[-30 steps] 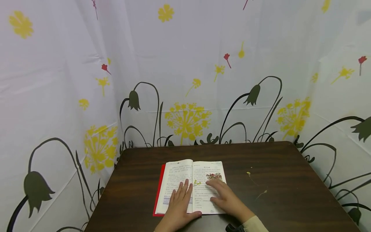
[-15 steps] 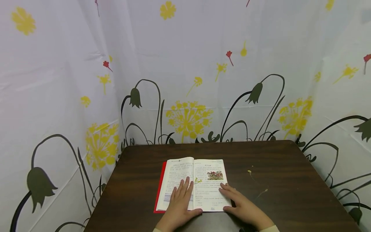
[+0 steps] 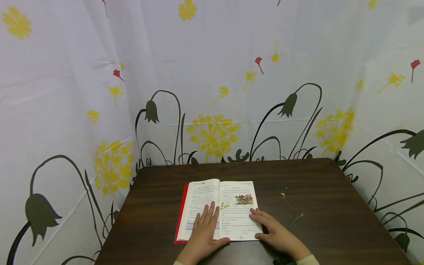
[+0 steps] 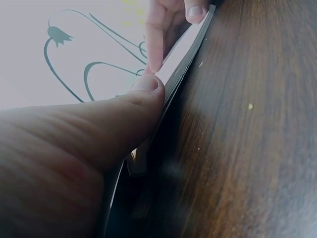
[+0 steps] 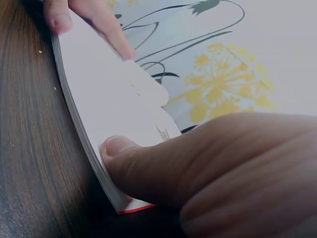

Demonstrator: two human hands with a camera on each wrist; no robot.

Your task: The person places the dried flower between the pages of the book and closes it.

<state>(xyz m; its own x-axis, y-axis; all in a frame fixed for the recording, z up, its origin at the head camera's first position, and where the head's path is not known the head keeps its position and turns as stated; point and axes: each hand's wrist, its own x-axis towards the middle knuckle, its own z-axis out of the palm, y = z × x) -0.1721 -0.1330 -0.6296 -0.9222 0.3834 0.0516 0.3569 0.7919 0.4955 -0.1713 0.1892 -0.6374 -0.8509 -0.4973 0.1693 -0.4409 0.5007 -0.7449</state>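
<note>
While the left hand [image 3: 202,235] lies as it did a sec ago, flat on the lower part of the left page w/ fingers straight and close together, thumb hooked at the book's near edge by the gutter, the right hand [image 3: 277,234] has moved: a sec ago it lay across the right page w/ fingertips up near the flower picture [image 3: 244,199]; now it sits at the page's outer near corner, fingers straight and slightly spread along the right edge, thumb at the near edge. Picture is uncovered as a result.

Open book [image 3: 218,209] itself hasn't shifted — it lies mid-table, toward the near edge, red cover [image 3: 180,215] showing as a strip along its left side. Left wrist view: thumb tip [image 4: 147,85] touches the page block's edge, table [image 4: 247,148] wood just beside. Right wrist view: thumb [image 5: 124,148] presses on top of the right page near the corner, above the page stack's edge; the other hand's fingers [image 5: 106,27] show at the far end. Can't tell whether any single leaf is caught under that thumb.

Judging from this, the right hand looks to have slid out from smoothing the page to its corner, so the book is held flat by both hands w/ the right one placed at the page edge.

Two small dried sprigs, one [image 3: 285,197] and another [image 3: 298,218], lie on the table right of the book, apart from both hands. Flower-print curtain [image 3: 212,92] behind the far edge.
</note>
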